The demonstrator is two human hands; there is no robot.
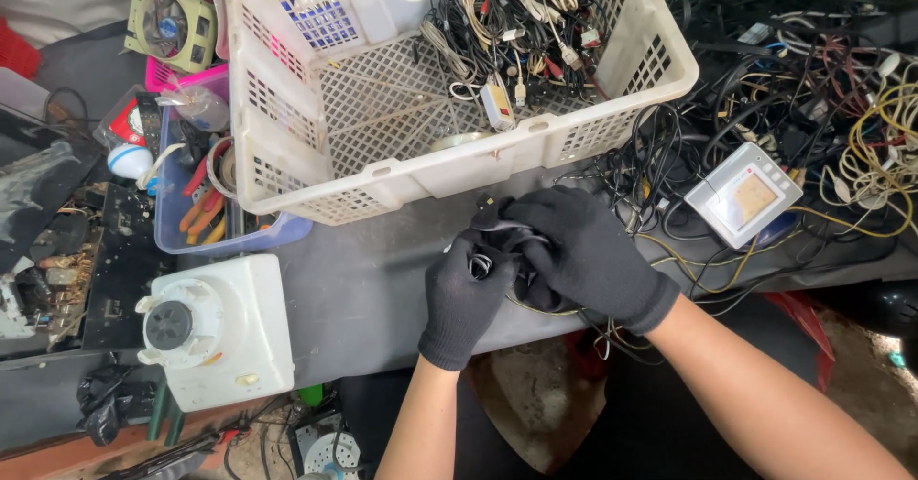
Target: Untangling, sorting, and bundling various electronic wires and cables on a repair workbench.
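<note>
Both of my hands wear black knit gloves and meet at the front edge of a grey worktop (363,289). My left hand (464,298) grips a coiled bundle of black cable (499,246). My right hand (593,250) lies over the same bundle from the right, fingers curled onto it. A black plug end (486,209) sticks up out of the coil. More black and yellow leads trail from under my right hand toward the right.
A white plastic lattice basket (382,117) holding tangled cables stands just behind my hands. A white blender base (215,332) sits front left, a tub of hand tools (206,203) behind it. A small grey device with a screen (746,193) lies among a cable heap (822,88) on the right.
</note>
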